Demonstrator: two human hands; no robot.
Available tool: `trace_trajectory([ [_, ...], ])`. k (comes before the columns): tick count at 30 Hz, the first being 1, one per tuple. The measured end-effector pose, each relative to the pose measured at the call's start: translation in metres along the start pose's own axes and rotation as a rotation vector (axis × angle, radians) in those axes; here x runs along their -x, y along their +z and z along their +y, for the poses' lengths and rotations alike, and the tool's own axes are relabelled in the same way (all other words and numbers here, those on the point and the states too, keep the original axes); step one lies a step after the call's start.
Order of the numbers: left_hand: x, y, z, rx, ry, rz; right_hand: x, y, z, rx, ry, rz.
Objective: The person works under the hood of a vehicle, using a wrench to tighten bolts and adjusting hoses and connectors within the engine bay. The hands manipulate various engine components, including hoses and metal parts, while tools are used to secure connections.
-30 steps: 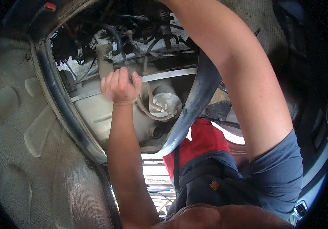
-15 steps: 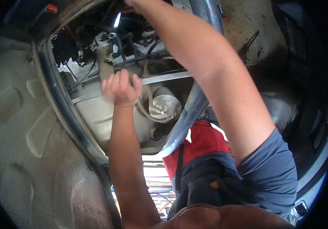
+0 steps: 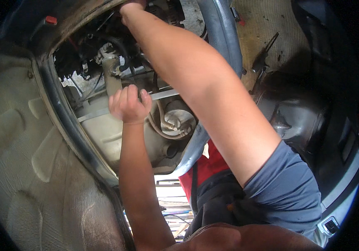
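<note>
Two bare hands: left hand [image 3: 130, 103] curls closed round a flat silver-grey metal strip [image 3: 165, 95] across the beige moulded tank [image 3: 104, 140], probably for bracing; farther, right hand [image 3: 132, 8] reaches the dark metal-rimmed opening's [image 3: 59, 100] far edge, fingers hidden, can't tell grip.

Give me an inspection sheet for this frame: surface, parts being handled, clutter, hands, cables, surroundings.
Surface: scuffed, grooved panel left of a dark-rimmed opening.
Parts: metal bar crosses the opening; beyond it, pale tank and round canister with a tan hose.
Clutter: thin dark object at upper right, kind unclear.
Hands: left hand curled around the metal bar; right hand at the top edge, partly cut off, grip unclear.
Cables: black hose among dark lines, hard to tell apart.
Surroundings: red cloth; vent at lower right.
</note>
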State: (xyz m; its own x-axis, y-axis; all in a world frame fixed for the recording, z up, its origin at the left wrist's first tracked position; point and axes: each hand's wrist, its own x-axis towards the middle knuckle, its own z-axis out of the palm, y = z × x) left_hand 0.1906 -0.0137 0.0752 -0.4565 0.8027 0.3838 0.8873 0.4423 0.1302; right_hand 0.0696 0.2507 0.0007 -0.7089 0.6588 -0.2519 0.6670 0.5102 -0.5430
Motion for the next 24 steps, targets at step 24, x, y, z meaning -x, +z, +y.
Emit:
trace_trajectory([
  [24,-0.001,-0.003,0.001,0.003,0.004,-0.002,0.01,-0.017,0.035,-0.048,-0.032,-0.081],
])
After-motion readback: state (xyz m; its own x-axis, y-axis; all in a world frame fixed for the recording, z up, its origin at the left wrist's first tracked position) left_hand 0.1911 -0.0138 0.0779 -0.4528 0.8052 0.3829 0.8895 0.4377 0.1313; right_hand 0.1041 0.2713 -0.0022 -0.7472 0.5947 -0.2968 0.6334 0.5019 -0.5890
